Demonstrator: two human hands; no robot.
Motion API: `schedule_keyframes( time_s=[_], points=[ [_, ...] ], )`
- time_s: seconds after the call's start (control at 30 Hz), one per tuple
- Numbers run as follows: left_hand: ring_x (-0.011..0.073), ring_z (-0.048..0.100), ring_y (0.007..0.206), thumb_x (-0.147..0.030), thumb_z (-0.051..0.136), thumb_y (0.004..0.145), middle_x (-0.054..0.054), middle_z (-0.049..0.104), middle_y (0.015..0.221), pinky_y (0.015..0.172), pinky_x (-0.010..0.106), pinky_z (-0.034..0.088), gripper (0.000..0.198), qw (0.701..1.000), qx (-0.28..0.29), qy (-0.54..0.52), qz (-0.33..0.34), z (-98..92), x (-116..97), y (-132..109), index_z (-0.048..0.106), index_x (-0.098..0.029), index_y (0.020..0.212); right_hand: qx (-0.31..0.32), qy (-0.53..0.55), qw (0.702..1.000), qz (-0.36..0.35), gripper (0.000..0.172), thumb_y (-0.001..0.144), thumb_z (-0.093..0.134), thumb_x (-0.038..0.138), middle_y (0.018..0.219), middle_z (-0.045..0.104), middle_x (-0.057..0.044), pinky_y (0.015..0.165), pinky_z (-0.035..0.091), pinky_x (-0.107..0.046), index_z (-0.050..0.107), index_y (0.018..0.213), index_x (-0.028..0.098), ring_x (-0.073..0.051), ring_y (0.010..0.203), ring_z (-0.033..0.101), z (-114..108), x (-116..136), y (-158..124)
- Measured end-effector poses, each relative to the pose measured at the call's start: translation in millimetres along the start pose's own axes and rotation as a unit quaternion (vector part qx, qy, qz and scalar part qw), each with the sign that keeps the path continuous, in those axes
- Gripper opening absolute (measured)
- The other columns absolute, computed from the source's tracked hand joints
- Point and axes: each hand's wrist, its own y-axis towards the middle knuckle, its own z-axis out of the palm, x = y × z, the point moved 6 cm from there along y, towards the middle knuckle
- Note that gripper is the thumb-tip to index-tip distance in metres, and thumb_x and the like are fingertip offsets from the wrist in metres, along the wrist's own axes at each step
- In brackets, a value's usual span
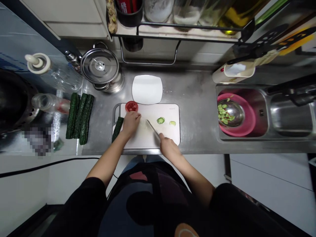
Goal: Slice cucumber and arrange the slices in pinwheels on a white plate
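Observation:
A knife [153,128] is gripped by its handle in my right hand [169,146], blade angled up and left over the white cutting board [148,140]. My left hand [131,124] lies over the board's left half, fingers curled together; whatever they may hold is hidden. Just beyond its fingers sits a small red dish [131,106] with darker red contents. A dark green cucumber piece [118,127] rests left of this hand, partly covered by my forearm. Cucumber slices [160,120] lie right of the blade, with a paler slice [172,123] farther right.
A white plate [147,89] stands behind the board. Three whole cucumbers [79,118] lie left, near a lidded steel pot [100,65]. In the sink [261,128], a pink basin [249,121] holds a metal bowl [238,113] of cut pieces. A rack [190,28] overhangs the back.

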Motion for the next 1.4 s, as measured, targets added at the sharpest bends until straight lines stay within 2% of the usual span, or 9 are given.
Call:
schedule_keyframes(
  time_s=[0.1,0.2,0.27,0.33,0.53,0.8,1.17,1.3,1.4],
  points=[
    [0.0199,0.064,0.091,-0.023,0.058,0.082,0.006,0.072,0.096,0.086,0.031,0.048,0.018,0.99,0.12,-0.01,0.066,19.6,-42,22,0.072,-0.018,0.092,-0.002,-0.005,1.0,-0.002,0.045,0.086,0.033,0.002,0.105,0.066,-0.013,0.074,0.044,-0.029,0.045,0.125,0.02,-0.023,0.099,0.064,-1,6,3],
    [0.0215,0.065,0.093,-0.021,0.066,0.074,0.005,0.072,0.096,0.08,0.028,0.049,0.02,0.959,0.264,0.046,0.096,44.3,-80,35,0.073,-0.019,0.093,-0.006,-0.01,1.0,-0.016,0.049,0.085,0.032,0.001,0.106,0.067,-0.013,0.075,0.046,-0.03,0.043,0.13,0.019,-0.023,0.099,0.065,-2,13,6],
    [0.0242,0.066,0.095,-0.022,0.071,0.071,0.009,0.072,0.1,0.079,0.029,0.05,0.024,0.942,0.307,0.107,0.084,55.3,-93,40,0.072,-0.018,0.095,-0.007,-0.012,1.0,-0.023,0.052,0.085,0.03,0.001,0.105,0.067,-0.014,0.076,0.047,-0.031,0.04,0.134,0.018,-0.024,0.099,0.065,-1,15,7],
    [0.0259,0.066,0.097,-0.022,0.072,0.071,0.013,0.07,0.104,0.079,0.029,0.051,0.03,0.934,0.323,0.141,0.062,62.4,-100,41,0.071,-0.015,0.1,-0.009,-0.013,1.0,-0.025,0.053,0.086,0.029,0.001,0.106,0.068,-0.014,0.076,0.047,-0.031,0.04,0.135,0.018,-0.024,0.099,0.066,0,15,7],
    [0.0269,0.066,0.102,-0.017,0.07,0.075,0.017,0.069,0.106,0.08,0.028,0.052,0.036,0.935,0.317,0.155,0.033,71.4,-101,37,0.067,-0.013,0.11,-0.014,-0.007,1.0,-0.02,0.051,0.088,0.029,0.003,0.107,0.068,-0.015,0.078,0.048,-0.032,0.041,0.136,0.018,-0.024,0.101,0.065,4,8,8],
    [0.0244,0.066,0.102,-0.011,0.06,0.08,0.014,0.07,0.103,0.079,0.027,0.05,0.038,0.952,0.275,0.133,0.017,72.9,-98,31,0.061,-0.014,0.118,-0.003,0.006,1.0,-0.009,0.057,0.088,0.032,0.003,0.107,0.068,-0.012,0.079,0.047,-0.03,0.036,0.141,0.023,-0.022,0.101,0.065,0,4,6],
    [0.0172,0.066,0.084,-0.011,0.062,0.076,0.006,0.073,0.094,0.071,0.023,0.048,0.025,0.96,0.276,0.049,-0.004,68.7,-95,32,0.069,-0.015,0.1,0.0,0.003,1.0,-0.017,0.055,0.087,0.032,0.003,0.106,0.067,-0.013,0.078,0.047,-0.031,0.038,0.138,0.021,-0.023,0.101,0.065,0,4,5],
    [0.0147,0.066,0.082,-0.009,0.062,0.073,0.002,0.074,0.09,0.071,0.021,0.049,0.019,0.97,0.237,-0.051,-0.029,54.9,-91,35,0.071,-0.017,0.087,0.0,-0.001,1.0,-0.022,0.054,0.084,0.033,0.002,0.104,0.068,-0.014,0.076,0.046,-0.03,0.041,0.135,0.02,-0.023,0.1,0.065,1,3,6],
    [0.0132,0.065,0.08,-0.012,0.063,0.073,-0.001,0.073,0.084,0.075,0.022,0.05,0.017,0.973,0.144,-0.164,-0.071,28.6,-69,32,0.071,-0.019,0.086,-0.001,-0.004,1.0,-0.02,0.049,0.084,0.035,0.002,0.102,0.068,-0.013,0.074,0.045,-0.029,0.043,0.129,0.019,-0.023,0.099,0.065,0,2,6]
  ],
)
